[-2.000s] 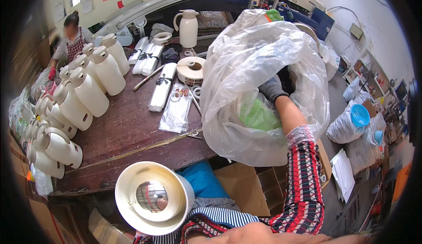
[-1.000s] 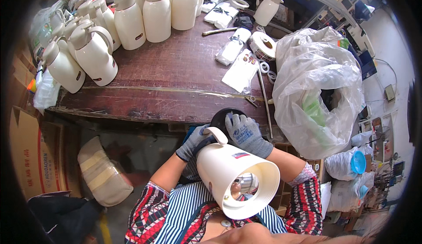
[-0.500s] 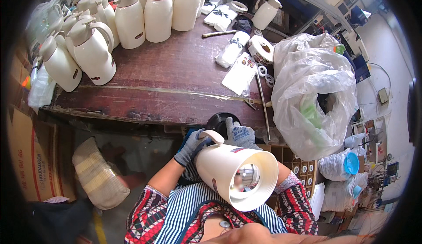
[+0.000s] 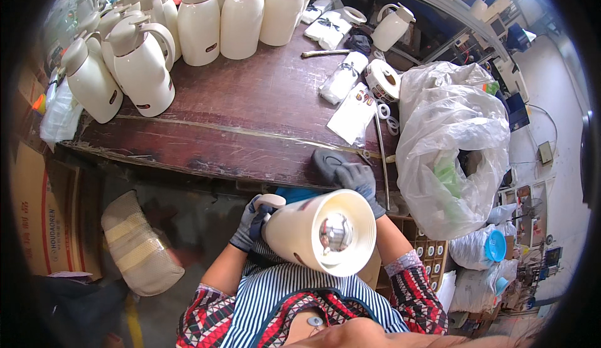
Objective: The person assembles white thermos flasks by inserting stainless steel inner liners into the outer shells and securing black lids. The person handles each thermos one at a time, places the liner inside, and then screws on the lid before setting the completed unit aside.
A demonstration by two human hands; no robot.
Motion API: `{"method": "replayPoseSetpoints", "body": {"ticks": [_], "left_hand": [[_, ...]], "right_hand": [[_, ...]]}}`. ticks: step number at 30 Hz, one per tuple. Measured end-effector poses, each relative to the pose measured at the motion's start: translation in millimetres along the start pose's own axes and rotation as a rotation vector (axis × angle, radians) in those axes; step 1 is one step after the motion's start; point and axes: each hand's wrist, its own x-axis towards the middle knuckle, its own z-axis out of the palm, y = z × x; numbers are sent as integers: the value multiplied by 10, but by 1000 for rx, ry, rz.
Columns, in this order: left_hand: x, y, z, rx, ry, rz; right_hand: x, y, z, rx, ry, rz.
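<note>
A cream vacuum jug (image 4: 291, 235) lies tilted in front of my striped apron. Its wide round end faces me without a cover, and a shiny silver liner (image 4: 337, 231) shows inside. My left hand (image 4: 249, 221), in a grey and blue glove, is closed round the jug's handle (image 4: 270, 201). Beyond the jug, at the table's front edge, my gloved right hand (image 4: 358, 181) grips a black round disc (image 4: 327, 162) by its right side. Whether the disc touches the tabletop, I cannot tell. Part of my right wrist is hidden behind the jug.
Several finished-looking cream jugs (image 4: 145, 72) stand at the table's (image 4: 250, 107) back left. Toward the right lie a tape roll (image 4: 383, 80), a metal rod (image 4: 382, 160), white packets (image 4: 344, 77) and a large clear plastic bag (image 4: 454, 154). Cardboard boxes (image 4: 53, 223) stand at left.
My right hand and the black disc have moved up and right, onto or over the table edge. The jug in my left hand has shifted left and tilted a little. My view has shifted slightly.
</note>
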Motion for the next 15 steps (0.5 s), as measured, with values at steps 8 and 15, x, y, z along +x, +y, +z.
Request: {"method": "replayPoseSetpoints", "body": {"ticks": [8, 15], "left_hand": [[37, 302, 0, 351, 298, 298], [-62, 546, -388, 214, 334, 328]], "right_hand": [[329, -408, 318, -76, -379, 385], [491, -203, 27, 834, 60, 561]]}}
